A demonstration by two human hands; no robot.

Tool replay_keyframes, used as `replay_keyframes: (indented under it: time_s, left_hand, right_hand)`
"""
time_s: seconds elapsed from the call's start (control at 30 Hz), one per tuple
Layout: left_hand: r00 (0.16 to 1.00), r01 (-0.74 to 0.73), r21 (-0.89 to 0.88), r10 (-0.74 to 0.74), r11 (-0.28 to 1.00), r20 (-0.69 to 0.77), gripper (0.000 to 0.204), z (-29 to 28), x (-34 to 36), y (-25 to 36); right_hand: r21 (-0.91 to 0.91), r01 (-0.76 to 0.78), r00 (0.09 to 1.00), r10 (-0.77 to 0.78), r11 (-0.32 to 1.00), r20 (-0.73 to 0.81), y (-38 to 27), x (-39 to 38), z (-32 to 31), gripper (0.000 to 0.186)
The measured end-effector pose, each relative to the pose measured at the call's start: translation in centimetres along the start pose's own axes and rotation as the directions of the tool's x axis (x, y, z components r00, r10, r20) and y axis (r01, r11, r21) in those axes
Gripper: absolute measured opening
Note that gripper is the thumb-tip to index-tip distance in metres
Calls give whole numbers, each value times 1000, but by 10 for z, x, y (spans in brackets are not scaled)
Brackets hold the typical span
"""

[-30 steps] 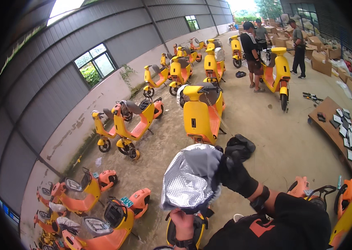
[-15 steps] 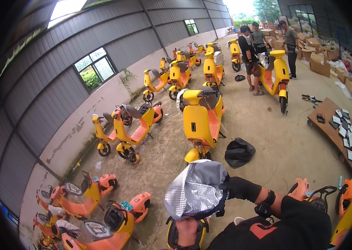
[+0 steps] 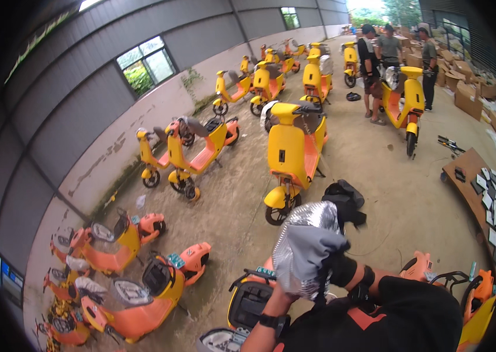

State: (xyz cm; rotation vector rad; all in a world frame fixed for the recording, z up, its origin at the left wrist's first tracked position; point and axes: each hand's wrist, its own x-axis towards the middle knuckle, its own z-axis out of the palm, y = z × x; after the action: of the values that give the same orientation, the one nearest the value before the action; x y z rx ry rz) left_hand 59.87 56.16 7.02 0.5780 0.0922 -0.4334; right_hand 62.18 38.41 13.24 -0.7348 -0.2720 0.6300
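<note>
silver-grey and crinkled, a quilted foil-like cover is held up in front of the person's chest, above an orange scooter's black front basket. the left hand, with a watch at the wrist, is mostly hidden beneath the cover and looks clamped on its lower edge. the right hand, in a dark glove, is closed on the cover's right side. the step in hand seems to be shaking the cover open between both hands. next it likely needs spreading wide and lowering over a scooter part, both grips kept firm. a black bag lies on the concrete floor beyond, near a yellow scooter.
</note>
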Motion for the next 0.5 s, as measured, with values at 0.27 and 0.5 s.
replay_keyframes:
  time_s: [0.27,0.5]
  left_hand:
    - [978,122,-121,-140,985,-157,39,-53,-14,14]
    - [717,-185,787,629,589,-302,43,-37,-59,45]
  right_hand:
    - [-847,169,984,-41,504,172,-93,-1,41,42]
    - [-235,42,994,-63,971,-84,-52,42,13,37]
